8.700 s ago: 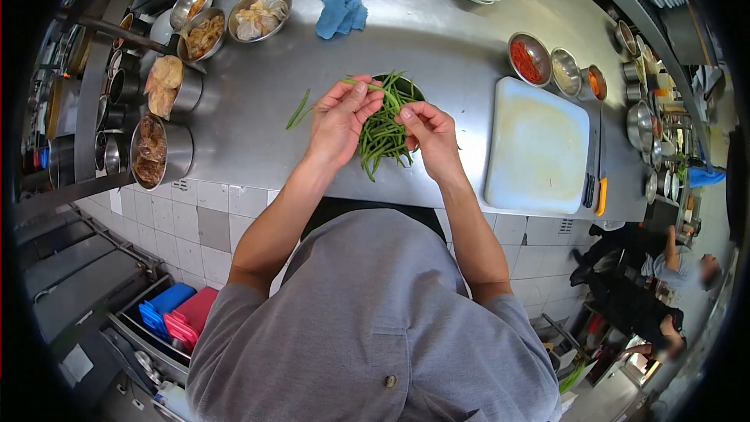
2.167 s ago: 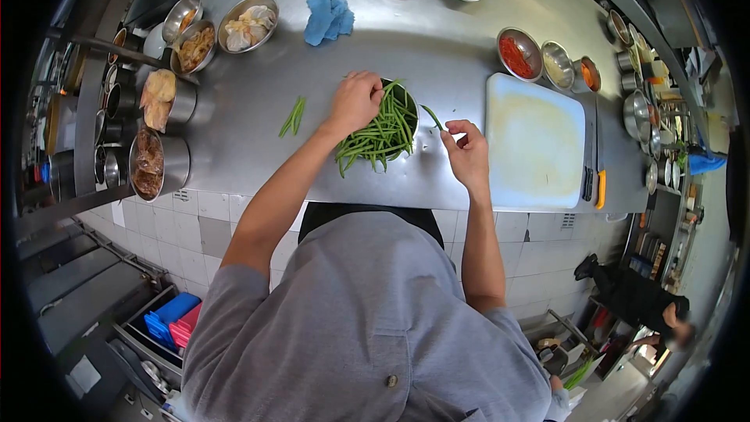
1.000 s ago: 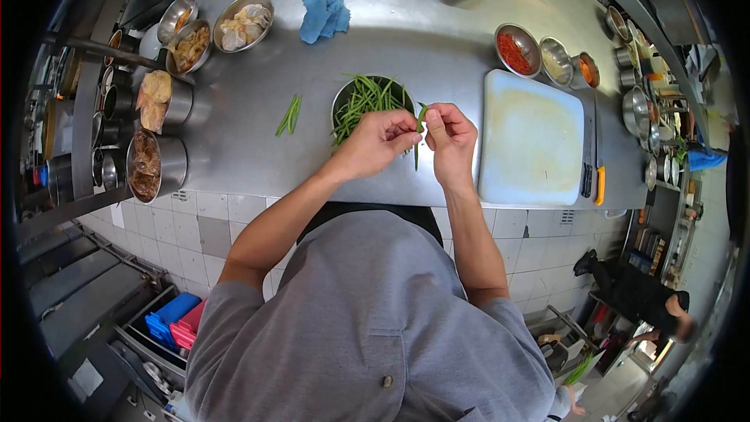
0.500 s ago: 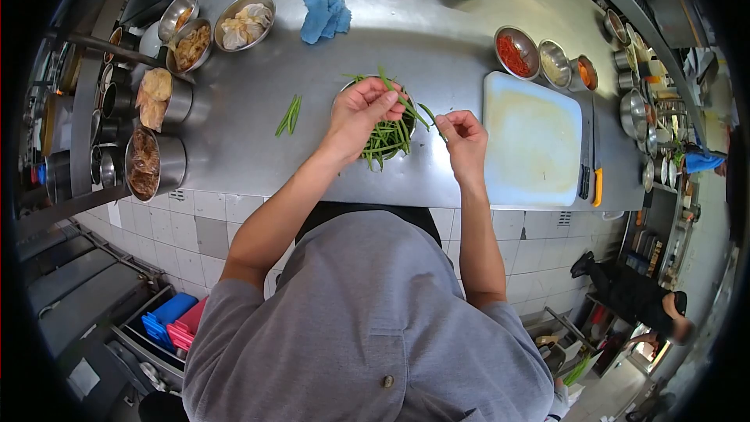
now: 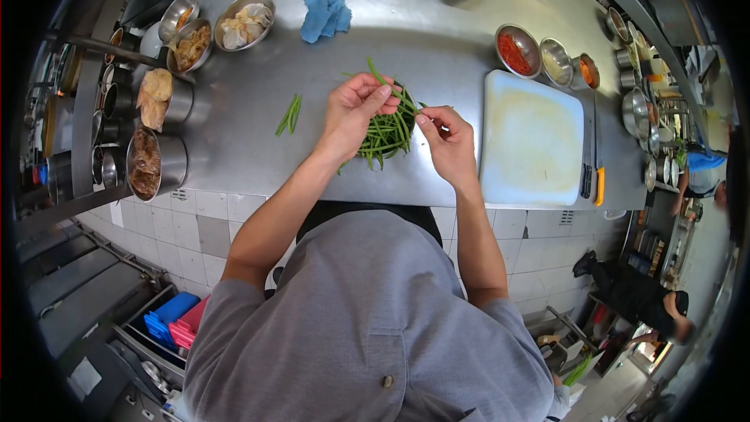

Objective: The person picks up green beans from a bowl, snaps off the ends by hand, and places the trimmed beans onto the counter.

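Observation:
Above a bowl heaped with green beans (image 5: 383,139), my left hand (image 5: 358,109) pinches a long green bean (image 5: 378,72) whose upper end sticks out past the fingers. My right hand (image 5: 447,134) has thumb and index finger closed on the other end of that bean, close to my left hand. The bowl is mostly hidden under the beans and my left hand. A small bunch of green beans (image 5: 289,115) lies on the steel counter (image 5: 242,117) to the left.
Right of my hands lies a white cutting board (image 5: 533,141), with knives (image 5: 599,160) beside it. Beyond it stand a bowl of red shreds (image 5: 516,51) and other bowls. A blue cloth (image 5: 325,14) lies further back. Metal containers (image 5: 173,164) line the left; a person (image 5: 637,293) is at right.
My right hand has moved left, closer to my left hand. The bean in my left hand now points more up and left. A second person has come into view at the far right.

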A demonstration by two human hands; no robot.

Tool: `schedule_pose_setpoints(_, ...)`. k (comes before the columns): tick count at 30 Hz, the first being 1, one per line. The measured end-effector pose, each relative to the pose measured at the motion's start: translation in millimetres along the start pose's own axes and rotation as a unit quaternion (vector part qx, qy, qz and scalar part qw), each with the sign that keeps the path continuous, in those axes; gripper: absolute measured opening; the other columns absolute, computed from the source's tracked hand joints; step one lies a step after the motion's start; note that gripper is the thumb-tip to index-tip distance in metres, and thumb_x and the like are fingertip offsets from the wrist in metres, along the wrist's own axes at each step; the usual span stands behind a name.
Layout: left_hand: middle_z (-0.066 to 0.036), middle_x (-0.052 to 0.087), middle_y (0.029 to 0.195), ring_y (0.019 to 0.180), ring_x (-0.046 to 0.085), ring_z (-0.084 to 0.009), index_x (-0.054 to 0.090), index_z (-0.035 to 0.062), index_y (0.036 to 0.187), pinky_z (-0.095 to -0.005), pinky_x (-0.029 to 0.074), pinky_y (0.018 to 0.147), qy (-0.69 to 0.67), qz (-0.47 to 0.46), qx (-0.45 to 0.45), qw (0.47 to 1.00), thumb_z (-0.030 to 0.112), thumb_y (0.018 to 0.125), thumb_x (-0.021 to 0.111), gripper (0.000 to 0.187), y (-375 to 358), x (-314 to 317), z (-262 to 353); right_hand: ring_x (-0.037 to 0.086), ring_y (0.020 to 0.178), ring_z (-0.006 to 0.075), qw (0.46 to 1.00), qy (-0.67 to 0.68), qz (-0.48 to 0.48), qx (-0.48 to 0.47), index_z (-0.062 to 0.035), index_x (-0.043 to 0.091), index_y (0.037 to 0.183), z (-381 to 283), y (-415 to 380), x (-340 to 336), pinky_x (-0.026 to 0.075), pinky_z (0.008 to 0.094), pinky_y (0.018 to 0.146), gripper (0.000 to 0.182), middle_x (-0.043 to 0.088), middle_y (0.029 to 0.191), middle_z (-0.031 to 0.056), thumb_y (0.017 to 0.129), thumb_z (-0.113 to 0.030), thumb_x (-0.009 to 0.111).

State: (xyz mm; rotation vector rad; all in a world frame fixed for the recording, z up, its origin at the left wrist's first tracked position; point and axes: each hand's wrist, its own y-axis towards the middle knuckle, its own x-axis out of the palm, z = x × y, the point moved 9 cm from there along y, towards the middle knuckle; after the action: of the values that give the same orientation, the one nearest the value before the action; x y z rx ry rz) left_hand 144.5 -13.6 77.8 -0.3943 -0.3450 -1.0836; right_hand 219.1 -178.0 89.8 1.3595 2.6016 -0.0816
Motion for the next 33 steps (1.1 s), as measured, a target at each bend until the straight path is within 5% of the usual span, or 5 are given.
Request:
schedule_pose_setpoints(11, -0.010, 0.072, 0.103, 0.088, 0.069, -0.0154, 0.066, 0.0000, 0.110, -0.0281, 0.058, 0.079, 0.016, 0.013, 0.023, 1.000, 0.008, 0.098, 0.065, 0.015, -20.9, 5.7, -21.2, 0.042, 0.059, 0.0018, 0.957, 0.247, 0.112, 0.107, -0.0024, 0.073, 0.097, 17.1, -0.6, -7.3, 0.032, 0.0203, 0.049, 0.012, 0.066, 0.083, 0.0002, 0.096, -0.014, 0.069)
schedule_pose_setpoints(18, 0.000, 0.066, 0.091, 0.078, 0.058, -0.0046, 0.067, 0.0017, 0.112, -0.0206, 0.048, 0.068, 0.075, 0.004, 0.064, 0.995, 0.005, 0.096, 0.068, 0.016, -41.8, 20.1, -30.0, 0.039, 0.057, 0.0020, 0.925, 0.307, 0.176, 0.137, -0.0017, 0.072, 0.096, 36.1, -11.0, -7.3, 0.031, 0.0207, 0.047, 0.013, 0.066, 0.084, 0.0017, 0.096, -0.014, 0.068)
schedule_pose_setpoints(20, 0.003, 0.063, 0.088, 0.074, 0.052, -0.0023, 0.067, 0.0026, 0.112, -0.0198, 0.041, 0.062, 0.076, 0.011, 0.080, 0.994, 0.005, 0.097, 0.067, 0.015, -44.2, 23.6, -25.8, 0.038, 0.056, 0.0019, 0.915, 0.326, 0.178, 0.157, -0.0019, 0.072, 0.096, 41.4, -11.8, -7.0, 0.031, 0.0208, 0.047, 0.012, 0.066, 0.084, 0.0017, 0.096, -0.013, 0.068)
schedule_pose_setpoints(23, -0.002, 0.069, 0.095, 0.081, 0.062, -0.0069, 0.069, 0.0007, 0.109, -0.0235, 0.052, 0.074, 0.097, 0.029, 0.056, 0.993, 0.002, 0.094, 0.068, 0.014, -43.4, 14.8, -29.5, 0.037, 0.056, 0.0019, 0.905, 0.346, 0.160, 0.189, -0.0025, 0.073, 0.096, 47.1, -13.2, -1.1, 0.031, 0.0209, 0.046, 0.012, 0.066, 0.082, 0.0008, 0.096, -0.013, 0.069)
schedule_pose_setpoints(33, -0.010, 0.071, 0.098, 0.081, 0.068, -0.0143, 0.070, -0.0012, 0.104, -0.0267, 0.056, 0.071, 0.230, 0.065, 0.227, 0.944, 0.001, 0.088, 0.073, 0.017, -49.9, 10.4, 2.8, 0.040, 0.057, 0.0011, 0.930, 0.294, 0.047, 0.215, -0.0042, 0.075, 0.097, 42.3, -25.4, 30.7, 0.032, 0.0208, 0.047, 0.012, 0.064, 0.077, -0.0036, 0.095, -0.015, 0.070)
